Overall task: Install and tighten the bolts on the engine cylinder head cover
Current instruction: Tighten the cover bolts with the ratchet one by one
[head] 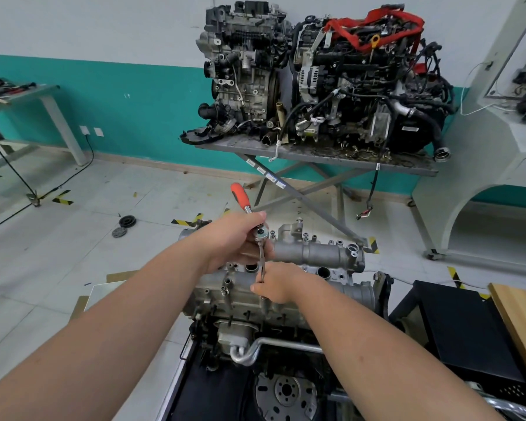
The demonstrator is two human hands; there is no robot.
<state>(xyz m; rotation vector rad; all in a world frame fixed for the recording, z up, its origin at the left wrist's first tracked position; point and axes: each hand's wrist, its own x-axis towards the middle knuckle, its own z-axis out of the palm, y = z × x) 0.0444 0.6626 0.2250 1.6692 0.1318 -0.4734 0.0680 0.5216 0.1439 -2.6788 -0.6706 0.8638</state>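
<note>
Gripping the ratchet wrench (257, 229) near its head, the left hand (236, 238) sits at the frame's centre, the orange handle rising toward the upper left. Just below, the right hand (278, 282) pinches the extension bar (262, 265), which runs down to the cylinder head cover (316, 253). Two other engines (316, 77) stand on a table (407, 167) at upper right

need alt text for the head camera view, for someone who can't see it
Seen from above, a person's left hand grips the head of an orange-handled ratchet while the right hand steadies its extension bar on a bolt in the cylinder head cover. Two more engines sit on a metal table behind.
</note>
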